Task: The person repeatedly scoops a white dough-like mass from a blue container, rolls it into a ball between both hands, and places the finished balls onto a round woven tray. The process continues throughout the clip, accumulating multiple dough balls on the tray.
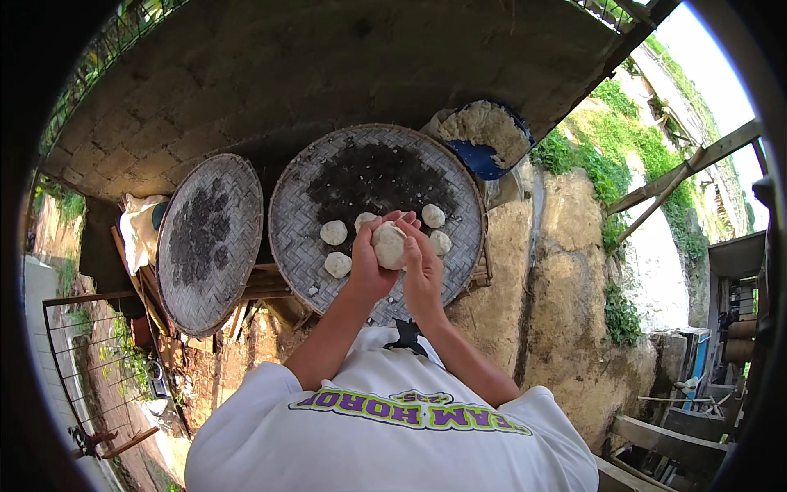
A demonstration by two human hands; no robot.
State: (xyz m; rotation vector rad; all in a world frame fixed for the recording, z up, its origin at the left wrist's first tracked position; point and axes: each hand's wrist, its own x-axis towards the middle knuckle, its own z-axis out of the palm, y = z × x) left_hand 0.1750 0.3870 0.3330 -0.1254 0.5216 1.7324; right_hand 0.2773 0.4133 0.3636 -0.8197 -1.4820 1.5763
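A pale, round dough ball [389,246] rests between my two cupped palms, above the near part of a round woven bamboo tray [291,193]. My left hand [368,261] wraps its left side, and my right hand [421,271] closes against its right side. On the tray, two similar balls, one of them this dough ball [334,232], lie left of my hands. Two more, including this dough ball [433,216], lie to the right. Another ball [365,220] shows partly behind my left fingers. Dark, powdery residue [369,176] covers the tray's middle.
A blue basin [489,166] holding a pale dough mass [484,131] stands at the tray's far right. Leftward, a second woven tray [176,271] with dark residue leans tilted. A block wall [328,66] rises behind. Rough concrete ground [566,271] lies to the right.
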